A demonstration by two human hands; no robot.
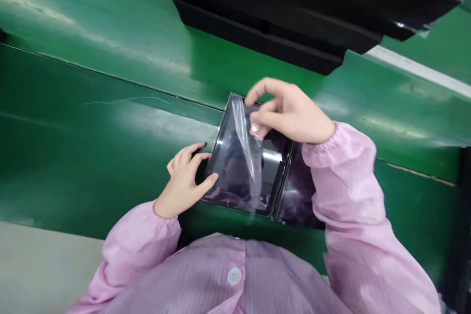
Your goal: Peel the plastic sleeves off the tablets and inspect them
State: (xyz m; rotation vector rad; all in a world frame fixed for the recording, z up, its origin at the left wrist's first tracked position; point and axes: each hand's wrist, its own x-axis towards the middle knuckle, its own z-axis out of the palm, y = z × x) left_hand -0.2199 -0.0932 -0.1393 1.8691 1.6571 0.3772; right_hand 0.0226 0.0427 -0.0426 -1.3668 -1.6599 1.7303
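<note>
Right hand half-curled, film pinched toward tablet's one o'clock, left hand loosely spread, thumb at its eight-o'clock edge.

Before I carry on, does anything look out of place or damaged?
A thin pale line, perhaps a stray thread or scratch, marks the green table left of the screen. The clear film over the screen is creased near the right hand; no spill shows.
</note>
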